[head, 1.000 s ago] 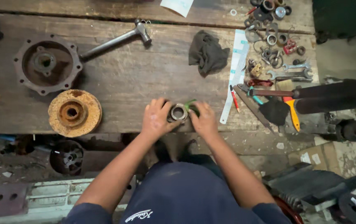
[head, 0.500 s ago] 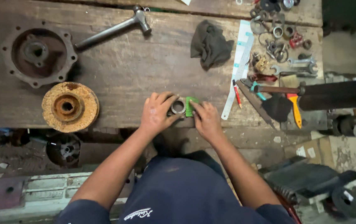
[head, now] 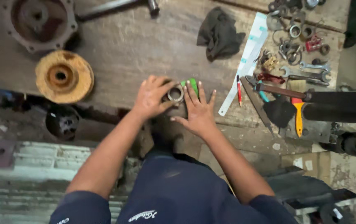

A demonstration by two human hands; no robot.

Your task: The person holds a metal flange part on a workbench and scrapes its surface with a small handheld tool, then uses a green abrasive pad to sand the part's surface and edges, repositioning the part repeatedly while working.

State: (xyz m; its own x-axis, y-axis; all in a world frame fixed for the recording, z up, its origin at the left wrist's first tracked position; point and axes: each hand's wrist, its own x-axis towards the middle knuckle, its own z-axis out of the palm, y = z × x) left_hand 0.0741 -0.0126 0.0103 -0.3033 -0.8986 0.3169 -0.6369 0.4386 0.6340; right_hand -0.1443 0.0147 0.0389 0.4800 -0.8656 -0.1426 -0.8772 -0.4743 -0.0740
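Observation:
A small metal ring-shaped part [head: 175,93] sits at the near edge of the wooden workbench [head: 136,49]. My left hand [head: 152,98] grips it from the left with fingers curled around its rim. My right hand [head: 198,110] lies flat beside it on the right, fingers spread, pressing on a green object [head: 193,84] that shows between the fingers. What the green object is cannot be made out.
A rusty orange disc [head: 64,77] and a round flanged housing [head: 41,23] lie at the left. A dark rag [head: 219,33] is at the back. Wrenches, rings, a red pen [head: 239,90] and an orange-handled brush [head: 298,114] crowd the right side.
The view has shifted closer and slightly down. My hands stay on the ring at the bench edge; the right hand has flattened out over the green object.

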